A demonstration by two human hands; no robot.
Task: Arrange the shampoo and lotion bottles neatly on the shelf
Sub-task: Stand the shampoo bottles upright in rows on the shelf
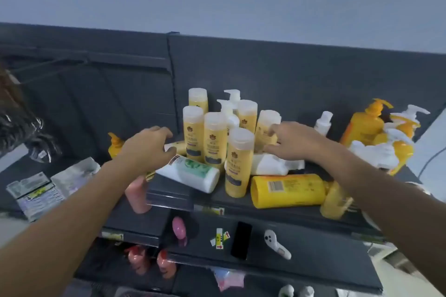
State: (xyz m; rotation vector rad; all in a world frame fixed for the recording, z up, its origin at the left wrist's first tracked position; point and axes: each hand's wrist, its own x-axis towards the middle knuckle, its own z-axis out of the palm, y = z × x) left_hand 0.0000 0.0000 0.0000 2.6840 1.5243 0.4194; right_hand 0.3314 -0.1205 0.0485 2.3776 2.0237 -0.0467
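Yellow bottles (214, 137) upright between left hand (147, 147), right hand (294, 142).

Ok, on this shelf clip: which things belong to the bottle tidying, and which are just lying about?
Part of the job:
upright yellow bottles
toppled white bottle
toppled yellow bottle
pump bottles at the right
pink bottle at the shelf edge

Just lying about:
black phone
white controller
stickers
printed packets at the left
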